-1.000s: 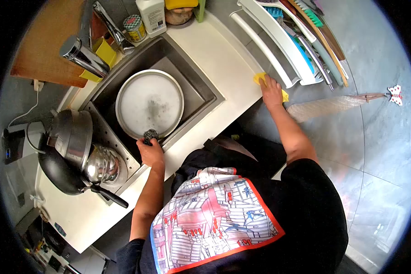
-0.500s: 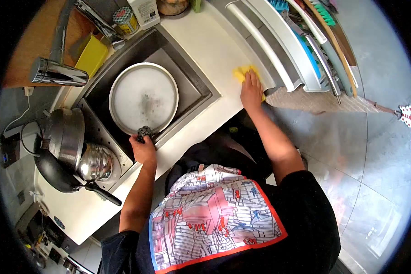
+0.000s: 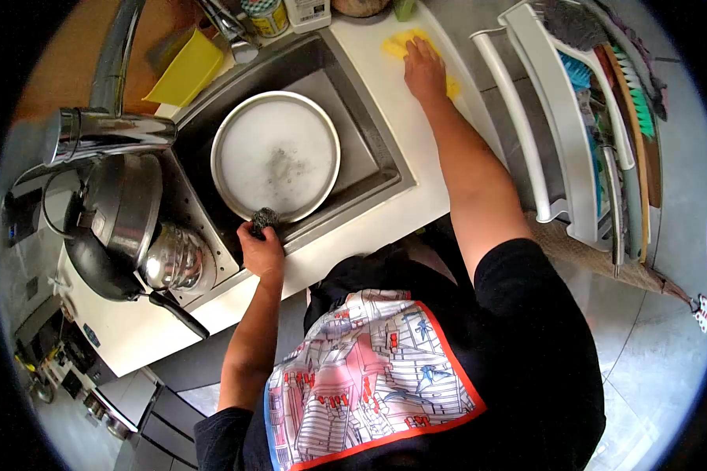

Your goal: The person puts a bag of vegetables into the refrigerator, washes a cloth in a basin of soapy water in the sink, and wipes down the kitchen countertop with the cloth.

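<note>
Your left hand (image 3: 261, 253) has its fingers closed around a dark wire scourer (image 3: 265, 219), held against or just over the near edge of a round pan (image 3: 335, 153); the pan sits in the sink (image 3: 367, 110), its inside whitish with a grey patch toward the middle; your right hand (image 3: 426, 74) reaches farther out, its fingers laid over a yellow cloth (image 3: 401, 45) spread on the counter (image 3: 423, 153) to the right of the sink, though you cannot tell whether they grip it or only press on it; the tap (image 3: 118, 135) stands at the left, near a yellow box (image 3: 184, 71); a black frying pan (image 3: 98, 263) leans beside a metal pot (image 3: 124, 200) left of the sink, with a shiny bowl (image 3: 173, 257) next to them; a white rack (image 3: 565, 133) of brushes is at the right.
</note>
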The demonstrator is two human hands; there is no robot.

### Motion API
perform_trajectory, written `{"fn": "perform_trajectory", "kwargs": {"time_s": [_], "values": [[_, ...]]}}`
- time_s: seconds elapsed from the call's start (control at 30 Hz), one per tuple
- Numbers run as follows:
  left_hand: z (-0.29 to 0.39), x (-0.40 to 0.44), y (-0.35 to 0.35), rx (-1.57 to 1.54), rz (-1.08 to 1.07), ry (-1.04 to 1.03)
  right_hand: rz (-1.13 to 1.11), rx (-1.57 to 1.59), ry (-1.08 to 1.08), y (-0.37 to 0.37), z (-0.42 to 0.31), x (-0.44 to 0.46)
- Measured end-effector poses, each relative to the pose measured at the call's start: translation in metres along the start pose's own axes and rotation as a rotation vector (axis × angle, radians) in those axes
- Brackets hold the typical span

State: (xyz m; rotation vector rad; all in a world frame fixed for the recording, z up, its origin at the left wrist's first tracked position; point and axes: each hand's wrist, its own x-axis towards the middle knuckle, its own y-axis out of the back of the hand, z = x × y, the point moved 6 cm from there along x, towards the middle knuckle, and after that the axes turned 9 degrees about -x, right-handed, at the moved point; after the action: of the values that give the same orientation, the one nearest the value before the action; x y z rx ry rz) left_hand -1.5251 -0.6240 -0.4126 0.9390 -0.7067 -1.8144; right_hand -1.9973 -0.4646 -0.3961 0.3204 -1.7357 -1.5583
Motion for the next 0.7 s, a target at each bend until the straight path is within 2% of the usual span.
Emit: {"fn": "perform_trajectory", "kwargs": {"time_s": [0.03, 0.1, 0.17, 0.23, 0.3, 0.4, 0.53, 0.63, 0.7], "values": [[0.001, -0.001, 0.001, -0.020, 0.029, -0.069, 0.004, -0.056, 0.004, -0.001, -0.004, 0.001], [-0.008, 0.002, -0.004, -0.019, 0.005, -0.040, -0.011, 0.034, -0.007, 0.003, -0.012, -0.013], [-0.010, 0.004, -0.005, -0.026, -0.012, -0.037, -0.132, 0.344, 0.148, 0.015, -0.034, -0.050], [-0.011, 0.002, -0.003, -0.026, -0.029, -0.033, -0.217, 0.241, 0.271, 0.055, -0.059, -0.099], [-0.009, 0.004, -0.004, -0.012, -0.005, -0.016, -0.269, 0.295, 0.263, 0.093, -0.067, -0.141], [-0.004, 0.002, -0.001, -0.049, 0.008, -0.056, -0.308, 0.328, 0.272, 0.097, -0.060, -0.147], [-0.010, 0.003, -0.004, -0.057, 0.006, -0.044, -0.152, 0.241, 0.192, 0.052, -0.035, -0.096], [-0.006, 0.005, -0.003, -0.023, 0.007, -0.033, -0.038, 0.170, 0.130, 0.033, -0.040, -0.052], [-0.006, 0.006, -0.003, -0.033, -0.025, -0.022, 0.014, 0.144, 0.109, 0.031, -0.050, -0.057]]}}
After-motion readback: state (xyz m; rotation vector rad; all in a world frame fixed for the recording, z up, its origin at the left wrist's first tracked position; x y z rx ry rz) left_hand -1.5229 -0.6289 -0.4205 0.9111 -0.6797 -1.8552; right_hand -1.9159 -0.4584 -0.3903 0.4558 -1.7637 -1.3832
